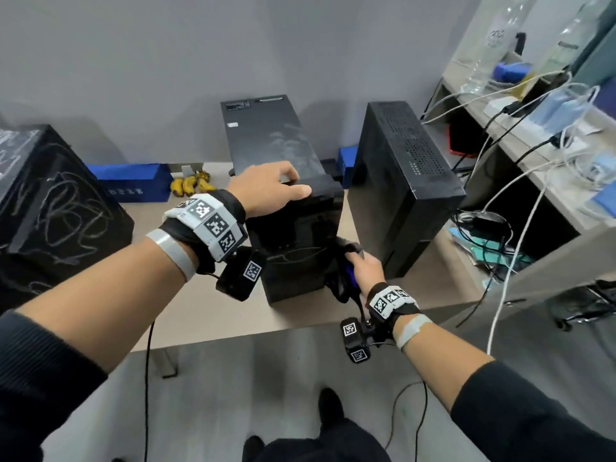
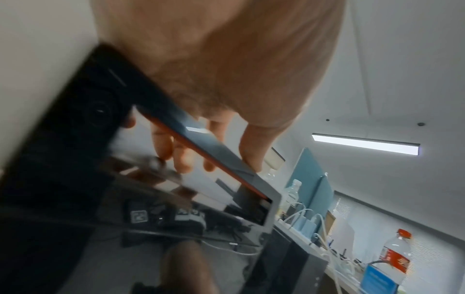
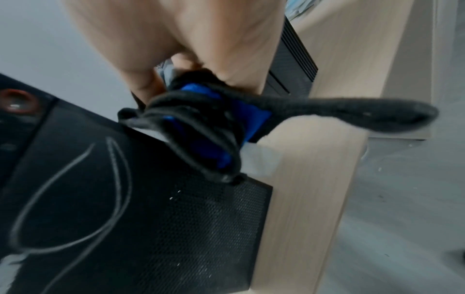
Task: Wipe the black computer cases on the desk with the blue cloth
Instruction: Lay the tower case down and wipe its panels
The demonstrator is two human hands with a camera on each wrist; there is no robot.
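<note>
Three black computer cases stand on the desk (image 1: 206, 315): a chalk-scribbled left case (image 1: 50, 208), a middle case (image 1: 293, 235) and a right case (image 1: 406, 175). My left hand (image 1: 295, 185) grips the middle case's top front edge, fingers curled over the top and thumb along the edge; its palm (image 2: 226, 59) fills the left wrist view. At that case's lower right front corner my right hand (image 1: 361, 265) holds the bunched blue cloth (image 1: 348, 273) with its dark border. In the right wrist view the cloth (image 3: 201, 123) touches the case's mesh front (image 3: 176, 228), which carries grey chalk lines.
Blue boxes (image 1: 133, 181) and bananas (image 1: 190, 186) lie at the back of the desk by the wall. To the right stands a shelf unit (image 1: 550, 168) with many cables, a bottle (image 2: 395, 256) and clutter. A narrow gap separates the middle and right cases.
</note>
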